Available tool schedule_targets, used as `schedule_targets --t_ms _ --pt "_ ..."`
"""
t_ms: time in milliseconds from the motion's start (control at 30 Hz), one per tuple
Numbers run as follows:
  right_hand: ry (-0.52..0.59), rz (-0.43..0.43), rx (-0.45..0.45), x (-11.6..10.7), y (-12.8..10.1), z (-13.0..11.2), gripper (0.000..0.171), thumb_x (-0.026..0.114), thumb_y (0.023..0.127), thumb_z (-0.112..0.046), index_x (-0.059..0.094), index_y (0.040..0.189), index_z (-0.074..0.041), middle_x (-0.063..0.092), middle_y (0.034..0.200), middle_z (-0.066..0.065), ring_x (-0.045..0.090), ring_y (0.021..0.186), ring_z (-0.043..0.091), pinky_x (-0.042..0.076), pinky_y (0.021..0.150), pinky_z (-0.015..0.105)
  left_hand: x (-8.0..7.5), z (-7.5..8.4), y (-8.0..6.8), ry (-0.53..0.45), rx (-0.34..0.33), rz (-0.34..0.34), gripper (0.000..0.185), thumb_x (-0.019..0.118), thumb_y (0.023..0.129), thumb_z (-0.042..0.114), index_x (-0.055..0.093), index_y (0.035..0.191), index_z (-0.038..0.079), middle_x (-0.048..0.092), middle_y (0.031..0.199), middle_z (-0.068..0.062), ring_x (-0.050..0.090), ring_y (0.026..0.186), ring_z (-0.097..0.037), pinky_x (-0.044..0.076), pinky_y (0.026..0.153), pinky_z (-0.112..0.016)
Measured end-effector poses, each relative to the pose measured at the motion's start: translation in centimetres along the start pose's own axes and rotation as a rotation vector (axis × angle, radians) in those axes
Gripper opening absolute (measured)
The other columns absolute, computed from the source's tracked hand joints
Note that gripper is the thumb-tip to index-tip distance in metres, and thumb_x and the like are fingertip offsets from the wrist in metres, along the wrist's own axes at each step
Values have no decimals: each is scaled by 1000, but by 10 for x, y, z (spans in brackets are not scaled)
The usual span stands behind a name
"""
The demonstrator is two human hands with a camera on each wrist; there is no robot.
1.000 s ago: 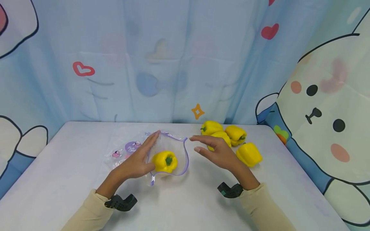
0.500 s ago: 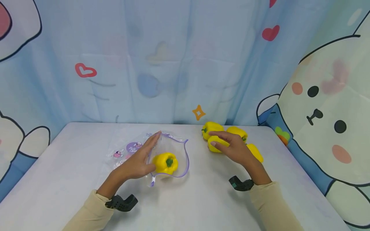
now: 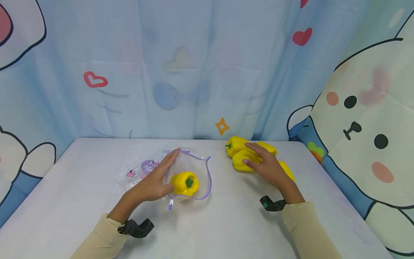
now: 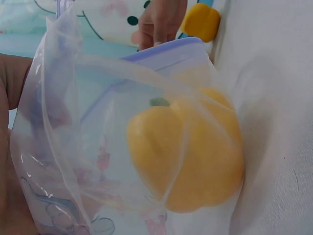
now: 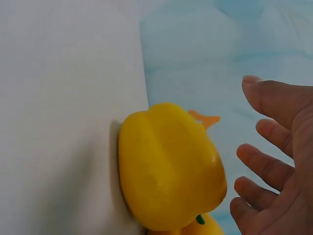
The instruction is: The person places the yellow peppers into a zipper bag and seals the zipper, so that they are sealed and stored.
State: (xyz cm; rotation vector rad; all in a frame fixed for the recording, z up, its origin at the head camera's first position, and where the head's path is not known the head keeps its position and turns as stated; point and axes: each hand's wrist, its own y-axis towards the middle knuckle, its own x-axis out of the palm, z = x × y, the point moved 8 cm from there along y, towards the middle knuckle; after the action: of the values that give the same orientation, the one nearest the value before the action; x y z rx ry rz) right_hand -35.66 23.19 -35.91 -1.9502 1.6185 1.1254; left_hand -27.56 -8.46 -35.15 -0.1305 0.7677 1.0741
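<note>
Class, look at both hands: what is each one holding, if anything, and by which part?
The left hand holds the clear bag open at its mouth rim. The right hand reaches over a yellow pepper, gripping nothing.

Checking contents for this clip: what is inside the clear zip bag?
One yellow bell pepper lies inside the clear zip bag, whose mouth the left hand holds open. The bag's far end is behind that hand, unseen.
</note>
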Motion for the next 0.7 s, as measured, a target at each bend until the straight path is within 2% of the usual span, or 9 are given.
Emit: schedule_targets --t_ms 233,467,700 --pt "-48 -36 -10 10 4 12 64 66 92 -28 41 148 -9 33 154 16 24 142 37 23 112 57 0 1 0 5 4 -6 97 55 72 9 10 157 11 5 162 -6 8 147 -27 13 114 -55" --pt "-87 -43 53 13 7 24 60 65 93 -20 42 147 -5 31 154 19 25 142 38 26 111 55 1 1 0 12 17 -2 96 55 72 8 11 157 11 6 162 -8 8 147 -29 14 113 -57" --pt "-130 -35 86 15 10 24 57 64 93 -12 43 145 -1 33 152 21 27 140 39 26 111 54 1 0 -1 13 18 0 96 55 72 8 11 157 10 6 162 -9 8 147 -28 13 114 -56"
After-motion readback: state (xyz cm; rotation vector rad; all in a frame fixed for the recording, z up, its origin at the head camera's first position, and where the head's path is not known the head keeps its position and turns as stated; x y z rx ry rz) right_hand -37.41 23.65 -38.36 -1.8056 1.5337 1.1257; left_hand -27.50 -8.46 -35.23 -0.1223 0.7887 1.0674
